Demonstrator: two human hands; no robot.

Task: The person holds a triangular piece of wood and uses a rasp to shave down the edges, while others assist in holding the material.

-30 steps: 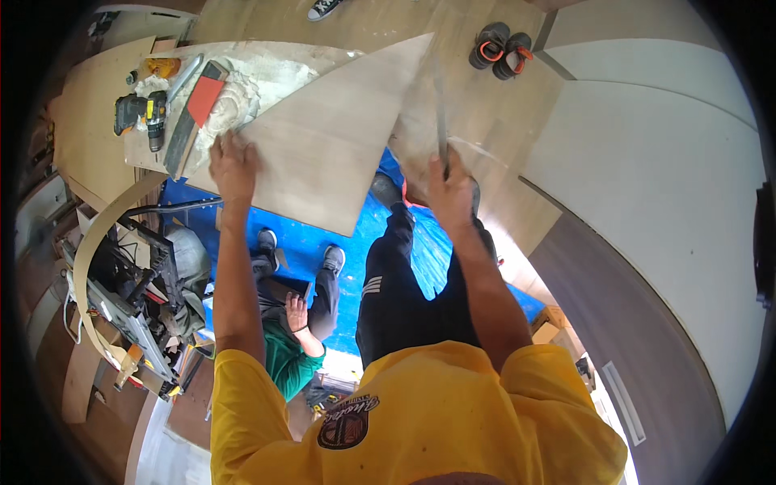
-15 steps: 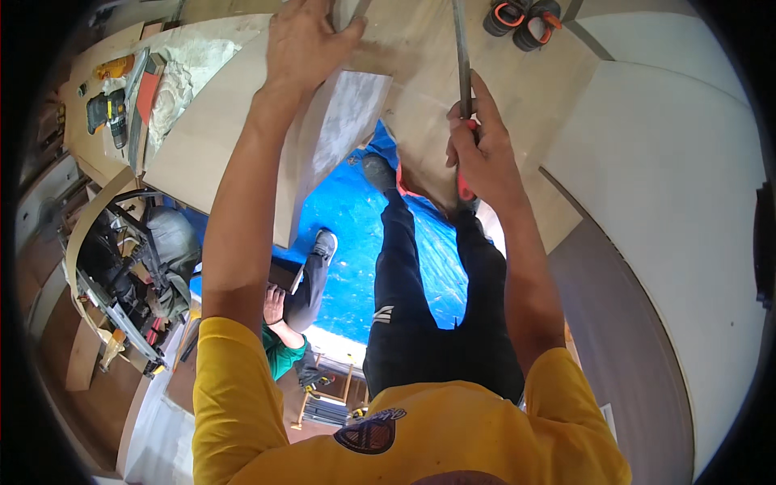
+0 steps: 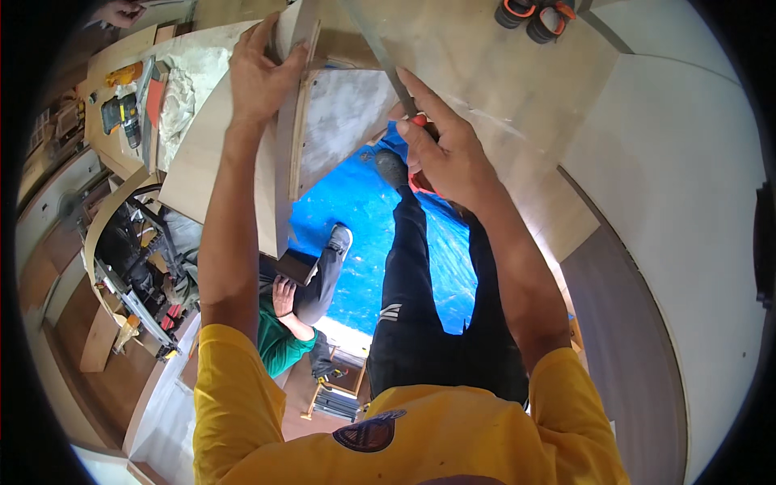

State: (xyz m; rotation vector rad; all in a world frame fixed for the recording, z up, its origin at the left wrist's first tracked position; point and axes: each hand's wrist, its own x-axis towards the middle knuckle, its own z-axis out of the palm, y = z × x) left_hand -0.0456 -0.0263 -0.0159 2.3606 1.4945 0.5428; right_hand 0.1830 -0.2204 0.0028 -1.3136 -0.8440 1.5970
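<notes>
My left hand [image 3: 263, 81] is closed over the edge of a pale wooden panel [image 3: 280, 190], thumb on the near face and fingers around the far side. My right hand [image 3: 449, 153] is wrapped around the red-and-black handle of a long, flat metal file [image 3: 376, 44]. The file slants up and to the left from my fist, its far end cut off by the top of the view. It passes to the right of the panel, and I cannot tell whether it touches it. A whitish, smeared board [image 3: 347, 113] lies between the panel and my right hand.
Blue sheeting [image 3: 356, 271] covers the floor around my feet. A co-worker in a green sleeve [image 3: 283, 347] sits close on the left. A drill [image 3: 121, 117] and cloth [image 3: 182, 93] lie at upper left, above a power saw [image 3: 137, 259]. Shoes [image 3: 533, 18] stand at the top; a white panel [image 3: 687, 178] is right.
Both my hands have moved left, and the file now leans left instead of standing nearly straight. The panel's narrow edge shows more. Another person's hand has appeared at upper left.
</notes>
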